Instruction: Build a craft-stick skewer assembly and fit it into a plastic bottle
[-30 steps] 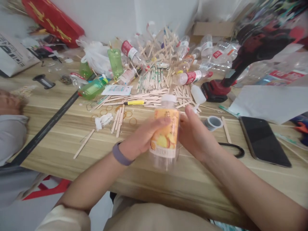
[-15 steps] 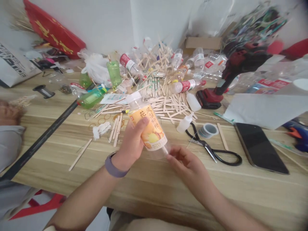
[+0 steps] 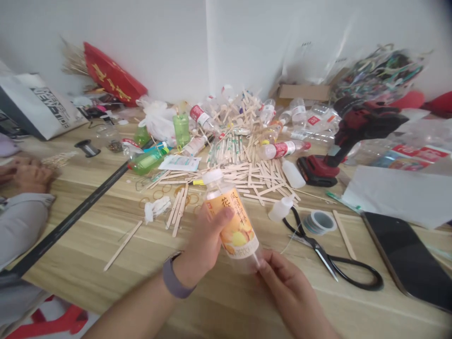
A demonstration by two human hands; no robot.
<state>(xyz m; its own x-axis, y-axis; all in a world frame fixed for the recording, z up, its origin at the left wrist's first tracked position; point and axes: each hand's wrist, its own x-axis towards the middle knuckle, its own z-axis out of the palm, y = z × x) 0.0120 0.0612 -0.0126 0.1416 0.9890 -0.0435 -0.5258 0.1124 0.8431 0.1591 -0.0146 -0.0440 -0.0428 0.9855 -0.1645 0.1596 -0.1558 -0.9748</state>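
A clear plastic bottle [image 3: 243, 230] with a yellow-orange label and white cap leans up and to the left over the table's front. My left hand [image 3: 203, 240] is wrapped round its side, the thumb across the label. At the bottle's lower end, my right hand [image 3: 286, 280] is closed in a pinch. A thin pale strip shows by those fingertips, too blurred to name. Black-handled scissors [image 3: 323, 256] lie to the right, beside a small white squeeze bottle [image 3: 280, 209] and a roll of grey tape [image 3: 319, 221].
Wooden craft sticks [image 3: 243, 176] are heaped mid-table, with plastic bottles behind. A red cordless drill [image 3: 319, 172] stands at the right, a phone [image 3: 402, 259] nearer. On the left are a black strip [image 3: 81, 207], a wire spool [image 3: 87, 148] and another person's hands [image 3: 31, 174].
The view has tilted up and shifted left, so the table things appear lower and farther right. Both hands stay at the bottle, the left round it and the right at its base.
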